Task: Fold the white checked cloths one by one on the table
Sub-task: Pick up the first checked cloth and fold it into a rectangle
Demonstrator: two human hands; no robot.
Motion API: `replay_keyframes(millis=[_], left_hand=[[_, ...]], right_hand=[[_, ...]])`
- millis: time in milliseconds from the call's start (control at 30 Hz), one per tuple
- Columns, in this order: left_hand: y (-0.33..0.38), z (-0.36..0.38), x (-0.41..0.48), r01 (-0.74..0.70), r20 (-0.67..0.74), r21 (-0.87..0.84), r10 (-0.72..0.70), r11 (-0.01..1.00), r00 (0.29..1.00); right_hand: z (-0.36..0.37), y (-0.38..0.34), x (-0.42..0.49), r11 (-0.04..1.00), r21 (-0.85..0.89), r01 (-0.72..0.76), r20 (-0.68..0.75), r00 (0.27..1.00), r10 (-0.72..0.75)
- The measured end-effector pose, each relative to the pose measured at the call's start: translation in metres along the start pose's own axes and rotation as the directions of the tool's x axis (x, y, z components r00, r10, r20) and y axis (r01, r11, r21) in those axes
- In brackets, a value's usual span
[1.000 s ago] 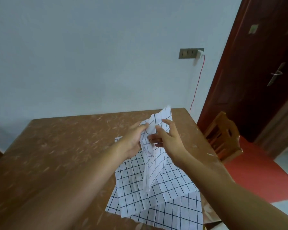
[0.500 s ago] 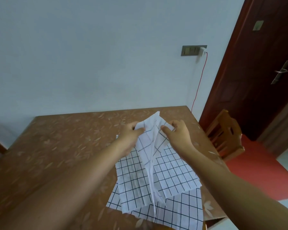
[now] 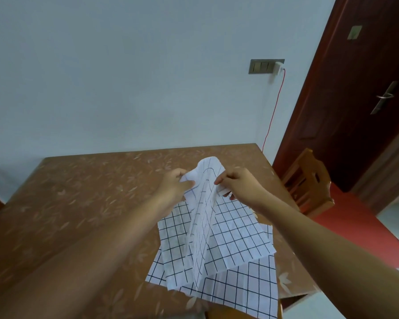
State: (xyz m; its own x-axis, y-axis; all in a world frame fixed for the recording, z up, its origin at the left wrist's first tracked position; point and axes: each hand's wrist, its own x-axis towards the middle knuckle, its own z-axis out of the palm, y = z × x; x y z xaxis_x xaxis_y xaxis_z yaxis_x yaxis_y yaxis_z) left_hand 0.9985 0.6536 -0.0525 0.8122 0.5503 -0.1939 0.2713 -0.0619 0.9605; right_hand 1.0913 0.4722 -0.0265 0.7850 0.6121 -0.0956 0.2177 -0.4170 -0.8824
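1. 2 hands work in the head view: the left hand [image 3: 173, 189] and the right hand [image 3: 240, 187] each pinch the far edge of the top cloth [image 3: 203, 226]. They are close together but not touching.
2. The top cloth rises into a central ridge. Its near part drapes on the stacked cloths [image 3: 240, 293] at the near right of the table [image 3: 90, 192].
3. Recommended: spread the pinch points until the ridge flattens, align the corners before lowering, and avoid dragging the stack.
4. Surface: brown, leaf-patterned.
5. Room: switch panel [image 3: 266, 66], red cable [image 3: 274, 111], dark door [image 3: 355, 100], wooden chair [image 3: 309, 183].
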Motion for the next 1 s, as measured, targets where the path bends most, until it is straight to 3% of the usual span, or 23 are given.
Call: replay_keyframes(millis=[167, 367, 533, 633, 800, 1000], left_hand=[[0.005, 0.011, -0.005, -0.114, 0.042, 0.059, 0.112, 0.992, 0.993], [0.01, 0.016, -0.01, -0.11, 0.054, 0.011, 0.109, 0.994, 0.993], [0.008, 0.016, -0.012, -0.079, 0.12, -0.05, 0.085, 0.996, 0.989], [0.012, 0.017, -0.015, -0.065, 0.158, -0.136, 0.086, 0.989, 0.984], [0.016, 0.015, -0.019, -0.082, 0.141, -0.167, 0.106, 0.983, 0.984], [0.015, 0.012, -0.022, -0.214, 0.064, -0.119, 0.222, 0.97, 0.973]], right_hand=[[0.0, -0.014, -0.005, 0.995, -0.089, 0.051, 0.212, 0.977, -0.031], [-0.001, -0.01, 0.004, 0.942, -0.286, 0.177, 0.156, 0.978, -0.136], [0.0, -0.004, 0.007, 0.704, -0.636, 0.315, 0.058, 0.929, -0.364], [-0.003, -0.01, 0.009, 0.654, -0.69, 0.31, 0.121, 0.94, -0.318], [-0.005, -0.015, 0.011, 0.724, -0.634, 0.272, 0.124, 0.96, -0.252], [-0.002, -0.018, 0.015, 0.792, -0.561, 0.24, 0.112, 0.97, -0.215]])
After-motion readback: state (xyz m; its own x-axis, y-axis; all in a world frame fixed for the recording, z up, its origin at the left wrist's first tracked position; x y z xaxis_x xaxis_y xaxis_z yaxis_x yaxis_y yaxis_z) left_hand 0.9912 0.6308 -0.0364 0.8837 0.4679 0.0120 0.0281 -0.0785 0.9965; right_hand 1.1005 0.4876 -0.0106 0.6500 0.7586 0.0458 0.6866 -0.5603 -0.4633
